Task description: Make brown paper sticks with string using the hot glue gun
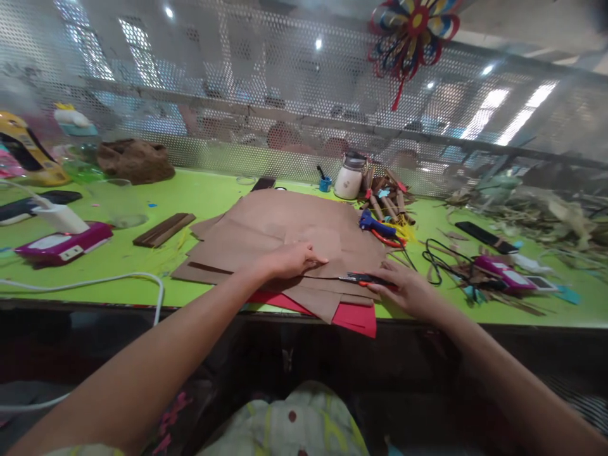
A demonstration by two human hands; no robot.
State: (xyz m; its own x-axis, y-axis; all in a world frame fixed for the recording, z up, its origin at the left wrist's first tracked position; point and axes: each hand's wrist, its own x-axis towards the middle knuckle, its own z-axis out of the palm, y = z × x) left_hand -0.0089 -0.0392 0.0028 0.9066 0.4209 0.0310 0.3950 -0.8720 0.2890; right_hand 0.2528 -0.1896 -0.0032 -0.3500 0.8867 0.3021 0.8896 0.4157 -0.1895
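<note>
A stack of brown paper sheets (266, 218) lies on the green table, with red paper (358, 320) poking out below its front edge. My left hand (295, 259) rests on the top sheet near the middle, fingers curled and the thumb side toward the paper. What its fingertips hold, if anything, I cannot make out. In my right hand (396, 285) is a pair of scissors (363, 278) with dark handles and orange-red parts. The blades point left and lie at the front edge of the brown sheets, close to my left hand.
Right of the stack lie a blue glue gun (375, 223), rolled brown tubes (387, 202) and a purple power strip (506, 273). A white jar (350, 177) stands behind. Leftward are folded brown strips (164, 229), a clear cup (116, 202) and another purple power strip (66, 242) with a white cable.
</note>
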